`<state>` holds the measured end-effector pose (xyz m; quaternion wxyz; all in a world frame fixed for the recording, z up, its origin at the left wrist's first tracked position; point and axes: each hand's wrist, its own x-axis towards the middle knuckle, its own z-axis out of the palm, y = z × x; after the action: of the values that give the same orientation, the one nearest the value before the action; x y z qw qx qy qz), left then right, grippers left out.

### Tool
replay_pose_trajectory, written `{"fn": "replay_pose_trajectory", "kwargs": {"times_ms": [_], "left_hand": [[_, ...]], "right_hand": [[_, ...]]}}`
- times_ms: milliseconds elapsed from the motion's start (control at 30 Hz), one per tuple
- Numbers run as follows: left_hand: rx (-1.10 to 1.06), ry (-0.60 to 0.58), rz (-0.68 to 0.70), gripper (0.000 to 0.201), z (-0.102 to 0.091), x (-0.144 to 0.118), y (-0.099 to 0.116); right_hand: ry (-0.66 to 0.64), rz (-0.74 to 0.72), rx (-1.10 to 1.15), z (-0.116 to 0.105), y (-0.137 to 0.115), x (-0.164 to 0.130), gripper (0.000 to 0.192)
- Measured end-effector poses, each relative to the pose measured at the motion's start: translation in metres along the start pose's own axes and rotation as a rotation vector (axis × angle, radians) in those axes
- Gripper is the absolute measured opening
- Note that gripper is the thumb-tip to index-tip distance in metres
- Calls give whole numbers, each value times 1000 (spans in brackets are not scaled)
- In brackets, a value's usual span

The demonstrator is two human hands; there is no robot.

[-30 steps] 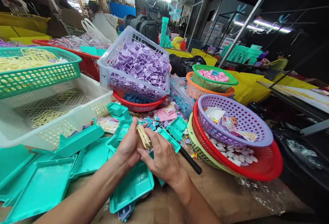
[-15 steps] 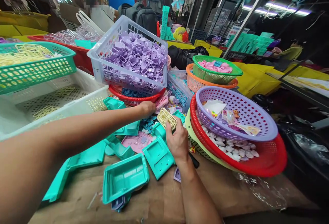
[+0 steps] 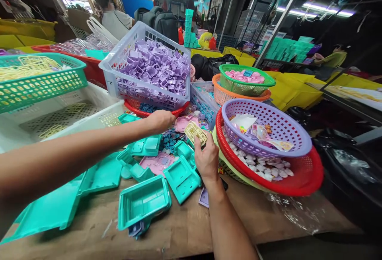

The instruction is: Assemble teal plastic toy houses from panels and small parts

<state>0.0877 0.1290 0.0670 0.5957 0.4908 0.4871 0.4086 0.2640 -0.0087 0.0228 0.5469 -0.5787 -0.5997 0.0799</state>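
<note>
My right hand [image 3: 206, 157] is closed around a small stack of cream-yellow rectangular plastic frames [image 3: 195, 133], thumb on top. Further forward and to the left, my left hand [image 3: 162, 120] is curled with its back towards me. Its fingertips are hidden beside a pink plastic tray-like piece [image 3: 185, 124], and what they hold, if anything, does not show. Below the hands lie a teal plastic box [image 3: 145, 202], a flat teal panel with slots [image 3: 182, 180] and a second pink piece [image 3: 157, 162]. Small dark-blue parts [image 3: 170, 140] are heaped between the hands.
A crate of purple parts [image 3: 107, 75] leans behind my left hand over a red basket [image 3: 134, 108]. At right, a purple basket [image 3: 301, 132] rests on a red one [image 3: 313, 172] with white pieces. A white crate [image 3: 103, 113] stands left. A person [image 3: 116, 21] sits far back.
My left hand has shifted slightly left and up, and the pink piece beside it shows more fully and flatter. The right hand still holds the cream-yellow frames. The view has shifted slightly.
</note>
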Motion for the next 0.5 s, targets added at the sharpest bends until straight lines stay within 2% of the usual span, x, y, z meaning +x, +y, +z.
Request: {"fn": "replay_pose_trajectory", "kwargs": {"times_ms": [100,200,300,367,433,500], "left_hand": [[255,-92,9,33,-16,-25,20],[493,-204,38,24,-28,-55,28],[581,-331,88,36,-35,-89,27],[595,-378,117,40,-39,-111,25],[716,-364,193,39,-40,-127,22],[929,-265,327,34,-39,-135,19]], "right_hand": [[7,2,15,0,0,0,25],[18,9,20,0,1,0,22],[11,37,25,1,-1,-1,21],[-55,37,21,0,-6,-2,22],[-132,9,22,-1,-15,-4,23],[-163,-17,44,-2,-23,-6,24]]}}
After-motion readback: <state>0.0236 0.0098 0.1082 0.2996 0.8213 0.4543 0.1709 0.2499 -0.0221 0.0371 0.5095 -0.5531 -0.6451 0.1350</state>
